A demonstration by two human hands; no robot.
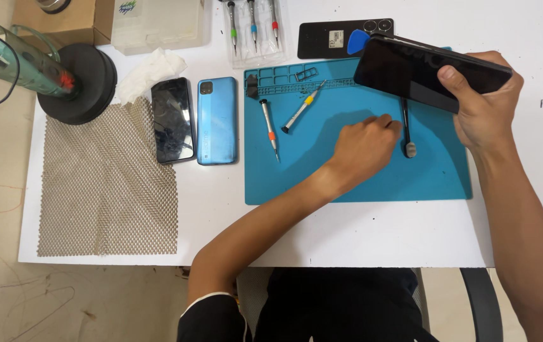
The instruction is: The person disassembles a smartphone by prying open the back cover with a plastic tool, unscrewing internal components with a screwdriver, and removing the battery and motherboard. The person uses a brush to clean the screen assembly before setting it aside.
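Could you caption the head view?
Right hand lifts a black phone; left hand reaches a spudger on the blue mat.

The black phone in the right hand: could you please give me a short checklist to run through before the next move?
1. Right hand grips the black phone firmly: ok, fingers wrap its end.
2. Phone clear of the blue mat: ok, held raised.
3. Left hand on the black tool: cannot tell, fingertips are beside it.
4. Two screwdrivers lie out of the hands' way: ok.
5. Blue phone off the mat: ok.
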